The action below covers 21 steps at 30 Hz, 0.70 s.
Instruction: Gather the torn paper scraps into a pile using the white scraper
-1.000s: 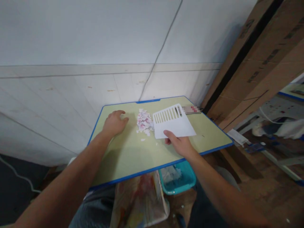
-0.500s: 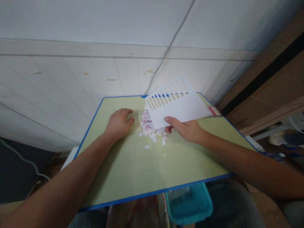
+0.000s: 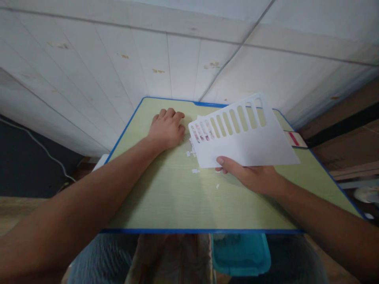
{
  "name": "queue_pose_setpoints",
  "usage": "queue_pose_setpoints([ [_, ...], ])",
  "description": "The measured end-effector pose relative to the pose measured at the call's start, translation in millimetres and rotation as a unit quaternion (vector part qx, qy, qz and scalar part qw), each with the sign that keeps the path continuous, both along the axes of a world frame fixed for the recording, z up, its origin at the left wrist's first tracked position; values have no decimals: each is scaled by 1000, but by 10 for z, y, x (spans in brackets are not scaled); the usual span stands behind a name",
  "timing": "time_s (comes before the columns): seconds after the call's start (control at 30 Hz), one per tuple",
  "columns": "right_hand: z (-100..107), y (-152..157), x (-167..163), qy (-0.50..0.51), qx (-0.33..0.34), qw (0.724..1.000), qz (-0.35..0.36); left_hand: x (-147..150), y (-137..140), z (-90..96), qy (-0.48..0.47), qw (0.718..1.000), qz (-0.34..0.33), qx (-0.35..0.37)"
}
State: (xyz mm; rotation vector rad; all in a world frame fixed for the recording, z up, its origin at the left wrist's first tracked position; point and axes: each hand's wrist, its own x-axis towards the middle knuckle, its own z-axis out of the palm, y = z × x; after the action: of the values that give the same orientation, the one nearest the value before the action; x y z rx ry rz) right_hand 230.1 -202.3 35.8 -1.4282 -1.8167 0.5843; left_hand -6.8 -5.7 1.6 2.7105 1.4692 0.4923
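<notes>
My right hand (image 3: 247,174) grips the lower edge of a white sheet with a row of long slots cut through it (image 3: 251,148), thumb on top and fingers underneath. The sheet is tilted over a pile of torn paper scraps (image 3: 189,153), white with some pink, and covers most of it. Pink shows through the leftmost slots. My left hand (image 3: 168,129) rests on the table just left of the pile, empty, its fingers bent and apart. A few loose scraps (image 3: 196,170) lie in front of the sheet.
The pale green table (image 3: 166,197) has a blue rim and stands against a white panelled wall (image 3: 148,59) with a grey cable (image 3: 227,61). A small pink-striped item (image 3: 296,139) lies at the right edge. Below the front edge is a teal plastic container (image 3: 241,256).
The view has shifted, with the table seen nearer. My right hand has brought the slotted sheet lower and flatter over the scraps. My left hand stays beside the pile, its fingers pointing farther forward.
</notes>
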Motion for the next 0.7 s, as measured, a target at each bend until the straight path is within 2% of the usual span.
queue_pose_setpoints([
  [0.23,-71,-26,-69,-19,9,1000,-13,-46,126,-55,-46,998,-26,-22],
  [0.47,-47,30,29,5,1,1000,25,-44,185,-89,-79,996,-30,-33],
  [0.6,65,56,238,12,-33,998,55,-64,193,-77,-90,995,-34,-33],
  [0.7,190,48,382,2,-89,992,92,-71,160,-15,-74,996,-31,-35],
])
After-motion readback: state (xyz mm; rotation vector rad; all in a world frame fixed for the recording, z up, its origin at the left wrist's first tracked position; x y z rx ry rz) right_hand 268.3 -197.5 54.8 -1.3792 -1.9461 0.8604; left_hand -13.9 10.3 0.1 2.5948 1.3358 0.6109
